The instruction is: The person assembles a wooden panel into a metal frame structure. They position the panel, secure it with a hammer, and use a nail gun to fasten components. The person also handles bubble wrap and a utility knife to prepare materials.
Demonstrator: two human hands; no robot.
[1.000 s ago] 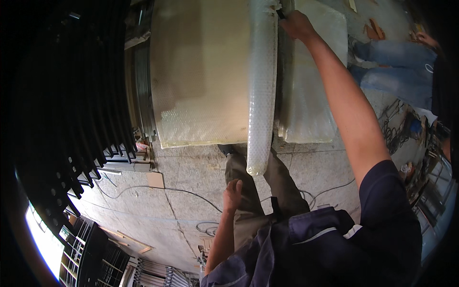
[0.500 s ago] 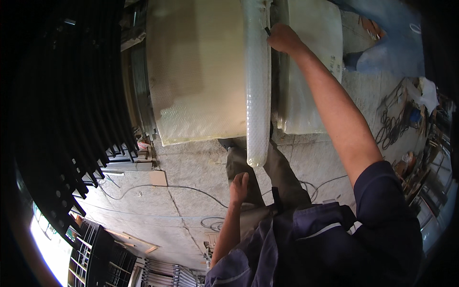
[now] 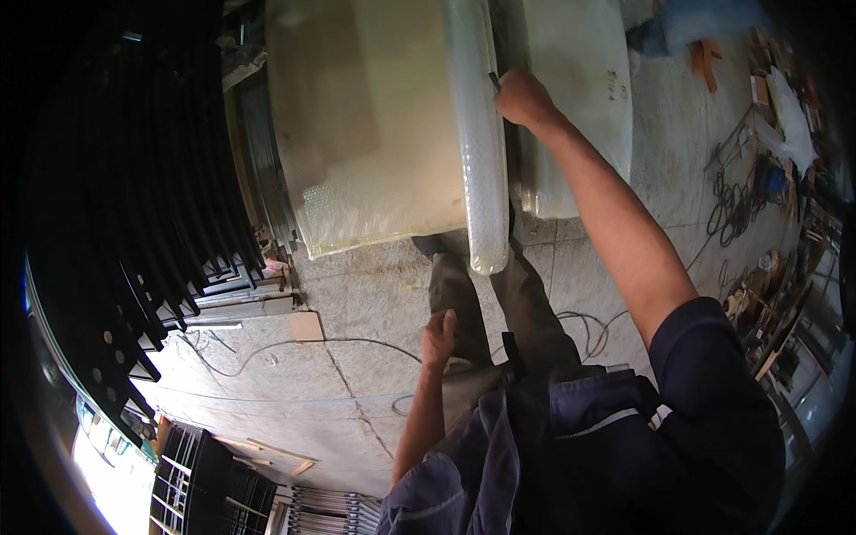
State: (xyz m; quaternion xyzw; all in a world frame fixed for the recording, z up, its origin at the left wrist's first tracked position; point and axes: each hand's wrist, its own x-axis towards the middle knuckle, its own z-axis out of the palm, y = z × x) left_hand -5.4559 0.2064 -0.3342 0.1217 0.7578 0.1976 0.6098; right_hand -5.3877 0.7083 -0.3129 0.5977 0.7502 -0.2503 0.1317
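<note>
A long upright roll of clear bubble wrap (image 3: 479, 169) runs down the middle, its rounded near end just in front of my legs. Beside its right edge, my right hand (image 3: 524, 98) is closed around a small black tool (image 3: 495, 82); only the tip sticks out, so its kind cannot be told. My left hand (image 3: 437, 339) hangs near my left thigh, fingers curled and nothing visible in them. To the left of the roll is a large flat bubble-wrapped panel (image 3: 392, 178); a narrower wrapped panel (image 3: 580, 134) with handwriting lies to the right.
Black metal frames (image 3: 134, 178) stand in a row at the left. A dark cable (image 3: 374, 343) crosses the concrete floor (image 3: 330, 401), and more cable (image 3: 736, 209) lies coiled at the right. A blue cloth-like shape (image 3: 704, 22) shows at the upper right.
My right hand has come slightly nearer along the roll, still gripping the black tool. The blue shape has moved up, uncovering more floor. The whole view has shifted a little.
</note>
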